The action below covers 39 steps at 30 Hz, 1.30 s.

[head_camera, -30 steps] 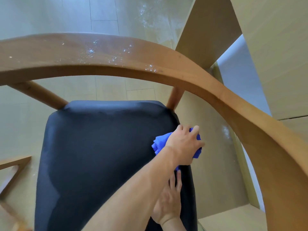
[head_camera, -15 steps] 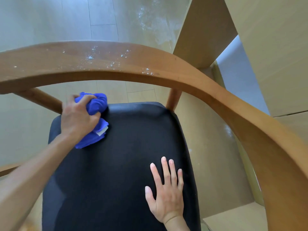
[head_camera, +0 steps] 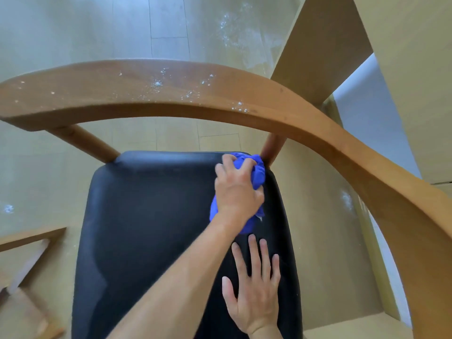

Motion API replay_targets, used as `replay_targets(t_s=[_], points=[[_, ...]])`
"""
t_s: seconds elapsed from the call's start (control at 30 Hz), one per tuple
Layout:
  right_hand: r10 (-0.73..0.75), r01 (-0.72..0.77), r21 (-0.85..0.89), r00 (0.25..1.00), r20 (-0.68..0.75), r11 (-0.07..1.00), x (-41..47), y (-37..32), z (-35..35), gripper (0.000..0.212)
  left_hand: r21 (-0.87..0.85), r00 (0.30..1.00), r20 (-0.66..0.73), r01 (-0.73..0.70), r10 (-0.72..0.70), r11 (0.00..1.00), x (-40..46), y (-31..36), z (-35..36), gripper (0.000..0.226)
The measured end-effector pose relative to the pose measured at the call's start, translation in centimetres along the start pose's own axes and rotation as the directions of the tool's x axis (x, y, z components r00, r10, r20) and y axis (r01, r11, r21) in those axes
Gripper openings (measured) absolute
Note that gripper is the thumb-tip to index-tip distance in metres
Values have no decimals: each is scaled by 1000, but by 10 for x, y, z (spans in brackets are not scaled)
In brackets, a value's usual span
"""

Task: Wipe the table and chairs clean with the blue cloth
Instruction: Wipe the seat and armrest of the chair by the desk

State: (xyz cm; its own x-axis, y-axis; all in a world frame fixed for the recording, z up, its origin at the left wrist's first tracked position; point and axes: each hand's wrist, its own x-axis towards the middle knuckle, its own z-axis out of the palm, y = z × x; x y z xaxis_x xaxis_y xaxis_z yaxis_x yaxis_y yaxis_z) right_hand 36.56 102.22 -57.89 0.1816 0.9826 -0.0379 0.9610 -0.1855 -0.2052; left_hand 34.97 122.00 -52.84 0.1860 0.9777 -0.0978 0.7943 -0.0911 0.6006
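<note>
I look down on a chair with a black padded seat (head_camera: 151, 228) and a curved wooden backrest rail (head_camera: 171, 94) speckled with white dust. My left hand (head_camera: 238, 192) grips the bunched blue cloth (head_camera: 256, 171) and presses it on the seat's far right corner, beside a wooden back post (head_camera: 272, 149). Nearer me, my right hand (head_camera: 254, 289) lies flat on the seat's right side with its fingers spread.
The light wooden table (head_camera: 415, 81) stands at the right, its leg panel (head_camera: 322, 50) reaching down to the floor. White dust lies on the pale floor (head_camera: 239, 28) beyond the chair. Part of another wooden chair (head_camera: 27, 253) shows at the lower left.
My left hand has swept the blue cloth from the seat's far left corner across to the far right corner. My right hand stays flat on the seat.
</note>
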Motion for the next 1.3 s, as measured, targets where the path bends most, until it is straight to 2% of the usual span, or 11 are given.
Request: replay_targets(t_s=[0.13,0.27,0.4,0.5,0.57,0.7,0.83,0.93,1.07,1.17,1.3], points=[[-19,19,-15,1000,5,1000,0,3,0,65,130,959,159,-254,233,958,-22,8,9,46],[-16,16,-11,1000,7,1000,-1,2,-2,67,158,956,159,-273,248,949,-15,-42,-32,44],[-7,7,-1,1000,24,1000,0,0,-4,66,166,996,8,-89,89,982,-24,-120,-95,41],[5,-4,-5,999,37,1000,0,-1,-5,65,162,988,-124,113,-93,980,-38,-172,-133,44],[9,-9,-8,999,43,1000,0,-2,-6,64,138,953,-201,257,-227,957,-51,-194,-149,43],[17,-17,-2,999,47,1000,0,-2,-7,63,-6,828,-334,475,-450,880,-88,-213,-158,35],[12,-12,-24,999,33,1000,1,-3,-4,63,-127,787,-339,504,-515,854,-112,-193,-143,35],[10,-9,-28,1000,18,1000,-1,-1,-3,63,-95,850,-284,435,-443,896,-125,-149,-112,38],[-2,2,-35,1000,16,999,-1,0,-3,63,-128,969,-107,208,-222,970,-149,-71,-42,42],[-30,33,-64,998,47,997,0,2,-3,62,-93,994,6,109,-109,990,-149,-51,-23,41],[6,-13,72,996,93,997,1,0,-12,52,6,996,76,46,-46,999,-150,-66,-30,50]])
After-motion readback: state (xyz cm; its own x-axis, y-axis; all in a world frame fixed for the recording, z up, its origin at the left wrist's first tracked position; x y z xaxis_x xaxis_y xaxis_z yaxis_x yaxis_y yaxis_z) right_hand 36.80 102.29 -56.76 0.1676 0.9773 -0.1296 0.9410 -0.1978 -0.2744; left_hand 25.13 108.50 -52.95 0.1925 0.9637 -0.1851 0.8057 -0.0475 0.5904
